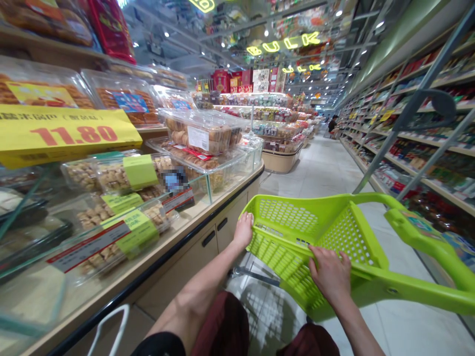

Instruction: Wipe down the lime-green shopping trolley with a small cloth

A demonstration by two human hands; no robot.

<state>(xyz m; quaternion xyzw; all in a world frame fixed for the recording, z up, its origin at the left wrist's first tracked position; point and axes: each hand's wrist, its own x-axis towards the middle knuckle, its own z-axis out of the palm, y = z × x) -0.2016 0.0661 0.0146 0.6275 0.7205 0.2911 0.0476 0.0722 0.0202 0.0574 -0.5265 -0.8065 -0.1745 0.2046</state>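
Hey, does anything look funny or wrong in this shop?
Yes, a little sign on the glass display case has a blurry, blocky patch on it, so that part can't be read. A clear tub of pastries also looks oddly perched on top of another tub.

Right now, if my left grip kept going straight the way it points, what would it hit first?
Probably the far rim of the green shopping cart: your left grip sits on the cart's side edge and points roughly toward that rim. Depth is hard to judge from this view.
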